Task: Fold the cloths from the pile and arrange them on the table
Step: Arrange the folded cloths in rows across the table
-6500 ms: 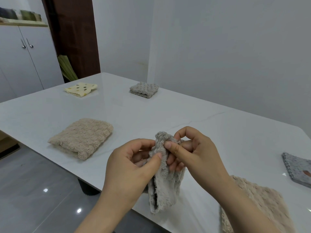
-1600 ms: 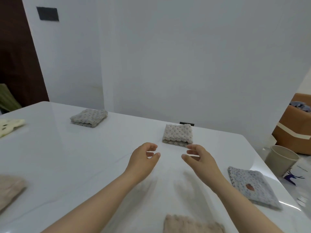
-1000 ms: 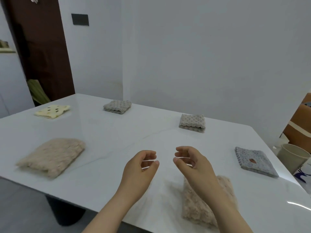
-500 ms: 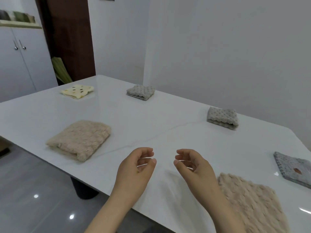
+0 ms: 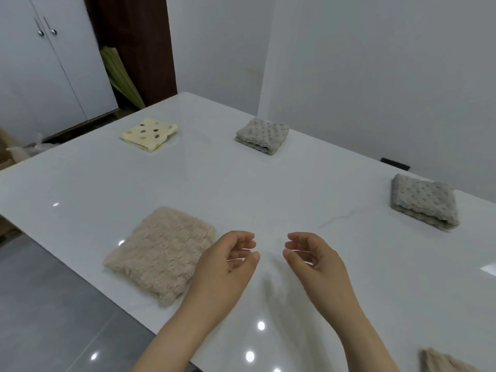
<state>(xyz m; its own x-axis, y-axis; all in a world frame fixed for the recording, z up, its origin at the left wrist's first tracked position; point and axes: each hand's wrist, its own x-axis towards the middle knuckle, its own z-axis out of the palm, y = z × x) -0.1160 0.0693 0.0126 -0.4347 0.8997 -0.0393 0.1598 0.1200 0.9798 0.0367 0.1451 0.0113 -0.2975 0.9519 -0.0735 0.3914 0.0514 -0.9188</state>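
1. Shows only a fuzzy corner of a cut-off beige cloth [image 5: 442,362] at the lower right frame edge; cannot tell whether folded.
2. Hides the near right corner of the beige fluffy cloth [image 5: 161,253] behind the left hand [image 5: 225,264].
3. Otherwise lies folded flat by the near edge of the table [image 5: 241,189], long axis pointing away from that edge; thick, shaggy, rectangular.
4. Farther back, well apart: yellow spotted cloth [image 5: 149,134], far grey cloth [image 5: 263,135], right grey cloth [image 5: 424,202], each folded square; grey ones nubby, with stacked layer edges facing near.
5. Holds nothing in either grip: loosely curled and half wide on left hand and right hand [image 5: 314,261], thumbs apart from fingertips, above the table.
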